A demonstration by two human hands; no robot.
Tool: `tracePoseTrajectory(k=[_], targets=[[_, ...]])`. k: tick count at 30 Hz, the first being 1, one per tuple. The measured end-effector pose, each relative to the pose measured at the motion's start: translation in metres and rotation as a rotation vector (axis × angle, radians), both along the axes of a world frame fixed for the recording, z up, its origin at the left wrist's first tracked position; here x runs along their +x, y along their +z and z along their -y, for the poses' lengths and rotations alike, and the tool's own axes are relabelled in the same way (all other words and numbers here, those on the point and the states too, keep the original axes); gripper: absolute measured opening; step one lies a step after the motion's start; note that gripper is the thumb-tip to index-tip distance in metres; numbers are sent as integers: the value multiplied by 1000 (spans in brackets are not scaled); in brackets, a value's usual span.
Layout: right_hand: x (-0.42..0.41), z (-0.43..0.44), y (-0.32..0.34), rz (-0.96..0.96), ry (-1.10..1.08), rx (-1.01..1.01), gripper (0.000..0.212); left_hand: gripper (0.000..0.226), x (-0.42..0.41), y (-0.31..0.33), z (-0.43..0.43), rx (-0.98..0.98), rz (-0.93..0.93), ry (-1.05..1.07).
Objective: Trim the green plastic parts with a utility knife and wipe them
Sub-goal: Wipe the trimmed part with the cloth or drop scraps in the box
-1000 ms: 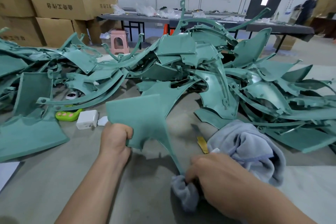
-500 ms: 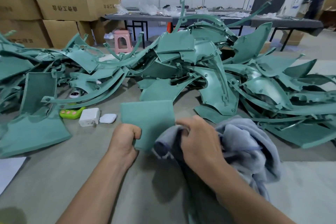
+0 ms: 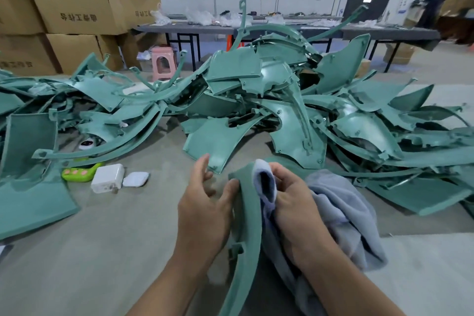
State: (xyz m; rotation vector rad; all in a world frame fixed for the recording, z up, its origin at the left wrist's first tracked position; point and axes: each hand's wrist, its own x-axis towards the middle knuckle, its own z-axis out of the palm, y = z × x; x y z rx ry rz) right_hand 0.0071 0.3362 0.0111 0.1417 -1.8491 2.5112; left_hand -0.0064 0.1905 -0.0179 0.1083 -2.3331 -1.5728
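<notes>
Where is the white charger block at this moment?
In the head view, the white charger block lies on the grey surface, left of the left hand, between a lime-green gadget and a small white case.

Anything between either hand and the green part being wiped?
Only the grey cloth, bunched in the right hand and lying against the green part, as wiping needs. The left hand meets the part's edge bare, thumb on it; nothing visible stands between them.

Curved green part (image 3: 250,213) edge-up against grey cloth (image 3: 341,213)
</notes>
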Motion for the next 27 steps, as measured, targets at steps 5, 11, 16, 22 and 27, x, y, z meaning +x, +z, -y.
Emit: tracePoseTrajectory(k=[5,11,16,22,27], targets=[[-3,1,-10,-265,-328,616,10,48,10,5,-6,531,316,-338],[-2,5,-1,-458,-369,1006,12,36,21,25,0,953,517,-525],[18,11,1,-527,-36,870,11,38,14,24,20,1105,449,-502],[2,9,-1,-499,-38,1021,26,37,9,14,21,1122,463,-421],[-15,3,0,-98,-242,1299,38,44,11,9,16,1099,535,-520]])
